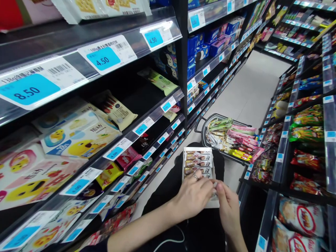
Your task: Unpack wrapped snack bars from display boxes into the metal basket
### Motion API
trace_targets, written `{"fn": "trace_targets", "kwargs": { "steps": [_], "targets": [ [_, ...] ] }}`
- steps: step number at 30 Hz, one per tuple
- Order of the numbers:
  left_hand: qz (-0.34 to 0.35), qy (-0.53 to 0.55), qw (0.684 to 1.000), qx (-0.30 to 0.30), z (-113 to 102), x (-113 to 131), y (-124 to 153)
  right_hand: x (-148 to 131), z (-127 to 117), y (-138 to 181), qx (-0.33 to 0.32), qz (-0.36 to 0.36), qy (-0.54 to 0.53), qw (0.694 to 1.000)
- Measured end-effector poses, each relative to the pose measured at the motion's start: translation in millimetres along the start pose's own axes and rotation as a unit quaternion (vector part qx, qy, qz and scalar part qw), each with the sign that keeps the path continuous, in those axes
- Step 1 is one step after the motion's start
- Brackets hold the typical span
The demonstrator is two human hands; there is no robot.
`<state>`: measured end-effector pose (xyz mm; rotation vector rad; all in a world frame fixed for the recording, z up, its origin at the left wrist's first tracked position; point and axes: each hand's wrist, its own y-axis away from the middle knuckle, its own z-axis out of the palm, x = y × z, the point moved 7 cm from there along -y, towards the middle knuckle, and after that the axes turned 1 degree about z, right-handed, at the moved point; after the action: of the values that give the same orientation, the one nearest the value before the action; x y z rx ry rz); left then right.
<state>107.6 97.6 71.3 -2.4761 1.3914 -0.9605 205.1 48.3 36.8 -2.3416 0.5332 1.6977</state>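
A white open display box (198, 153) of brown snack sticks rests on my lap, low in the middle of the head view. My left hand (193, 196) lies over the near end of the box, fingers curled, a ring on one finger. My right hand (228, 205) meets it at the box's near right corner, fingertips pinched together on a small wrapped stick (215, 184). Both hands touch each other there. What the left fingers grip is hidden.
A black shopping basket (203, 130) full of green, pink and yellow snack packs stands on the floor ahead. Stocked shelves with blue price tags (103, 58) line the left side; racks of bagged snacks (301, 218) line the right. The pale aisle floor (252, 87) runs away between them.
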Motion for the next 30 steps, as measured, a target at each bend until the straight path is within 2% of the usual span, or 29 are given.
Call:
{"fn": "trace_targets", "kwargs": {
  "steps": [4, 7, 13, 17, 21, 25, 27, 30],
  "targets": [
    [-0.085, 0.055, 0.994, 0.034, 9, -11, 13, -1, -1, -4, 0.018, -0.004, 0.093, 0.995],
    [-0.091, 0.071, 0.993, 0.028, 16, -12, 30, 4, -2, -6, 0.031, 0.012, 0.121, 0.992],
    [-0.093, 0.1, 0.987, -0.08, 31, -17, 61, 21, -16, -7, 0.064, 0.098, 0.119, 0.986],
    [-0.091, 0.152, 0.977, -0.12, 31, -23, 60, 33, -22, -8, 0.069, 0.131, 0.074, 0.986],
    [-0.104, 0.211, 0.959, -0.157, 21, -27, 52, 46, -26, -11, 0.059, 0.151, 0.064, 0.985],
    [-0.156, 0.252, 0.926, -0.232, 24, -28, 57, 55, -30, -12, 0.06, 0.17, 0.097, 0.979],
    [-0.193, 0.233, 0.915, -0.266, 31, -30, 65, 54, -30, -11, 0.063, 0.173, 0.125, 0.975],
    [-0.216, 0.19, 0.914, -0.285, 40, -33, 76, 46, -32, -10, 0.084, 0.169, 0.167, 0.968]
  ]
}}
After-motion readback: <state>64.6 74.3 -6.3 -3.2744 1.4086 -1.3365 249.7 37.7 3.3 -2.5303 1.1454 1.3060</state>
